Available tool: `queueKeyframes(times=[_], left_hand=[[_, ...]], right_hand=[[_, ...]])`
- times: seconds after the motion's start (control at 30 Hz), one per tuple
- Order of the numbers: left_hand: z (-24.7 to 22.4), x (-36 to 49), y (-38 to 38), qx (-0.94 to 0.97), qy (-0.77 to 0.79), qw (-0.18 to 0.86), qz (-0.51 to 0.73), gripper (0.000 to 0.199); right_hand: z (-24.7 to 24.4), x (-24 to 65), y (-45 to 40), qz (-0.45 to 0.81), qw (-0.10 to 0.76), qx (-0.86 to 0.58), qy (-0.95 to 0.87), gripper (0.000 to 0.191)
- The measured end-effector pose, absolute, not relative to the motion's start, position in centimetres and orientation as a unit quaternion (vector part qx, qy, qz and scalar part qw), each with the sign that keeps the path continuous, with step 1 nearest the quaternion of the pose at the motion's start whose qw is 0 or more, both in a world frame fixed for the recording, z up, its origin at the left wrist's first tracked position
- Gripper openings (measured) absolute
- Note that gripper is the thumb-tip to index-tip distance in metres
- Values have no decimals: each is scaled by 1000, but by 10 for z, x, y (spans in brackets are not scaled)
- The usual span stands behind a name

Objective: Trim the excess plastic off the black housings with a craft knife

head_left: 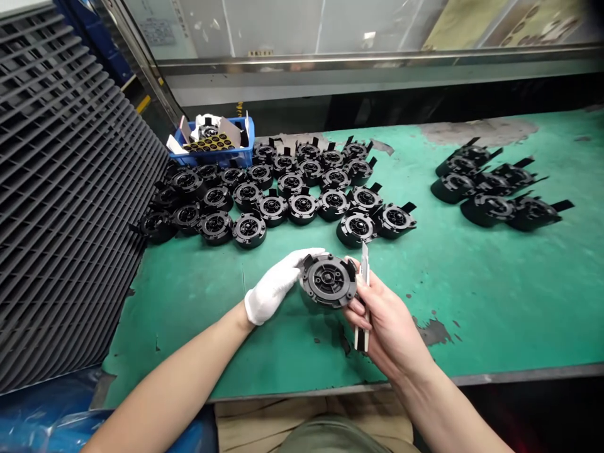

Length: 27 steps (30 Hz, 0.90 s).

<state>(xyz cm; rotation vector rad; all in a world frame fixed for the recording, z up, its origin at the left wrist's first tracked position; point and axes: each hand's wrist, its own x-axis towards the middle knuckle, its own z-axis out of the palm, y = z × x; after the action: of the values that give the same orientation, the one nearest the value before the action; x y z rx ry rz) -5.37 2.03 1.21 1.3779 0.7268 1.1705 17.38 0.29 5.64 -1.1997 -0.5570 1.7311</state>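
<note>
A round black plastic part is held between both hands above the near half of the green table, its ribbed face toward the camera. My left hand, in a white glove, grips its left edge. Bare and closed, my right hand holds the part's right side and also a white utility knife, whose blade points away from me. Just beyond the hands, similar black parts stand in rows on the table.
The green table has worn patches. Several more black parts stand at the right. A blue bin with stickers and scraps sits at the back left. Tall stacked grey trays line the left side. A metal rail runs behind.
</note>
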Motion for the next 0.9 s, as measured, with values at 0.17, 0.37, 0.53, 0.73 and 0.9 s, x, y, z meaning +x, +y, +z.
queueKeyframes(times=[0.17,0.37,0.53,0.73,0.9], left_hand=[[13,-53,24,575,309,567,502,42],[1,-49,28,524,235,631,522,57],[-1,-48,23,559,296,620,465,80],[4,-35,17,636,428,544,341,131],[10,-32,20,678,447,492,313,104]], right_hand=[[44,180,4,686,457,-507,-250,68],[44,178,5,684,468,-497,-255,59],[48,179,9,686,473,-488,-260,47],[55,191,12,662,415,-555,-285,72],[57,190,14,698,357,-536,-312,81]])
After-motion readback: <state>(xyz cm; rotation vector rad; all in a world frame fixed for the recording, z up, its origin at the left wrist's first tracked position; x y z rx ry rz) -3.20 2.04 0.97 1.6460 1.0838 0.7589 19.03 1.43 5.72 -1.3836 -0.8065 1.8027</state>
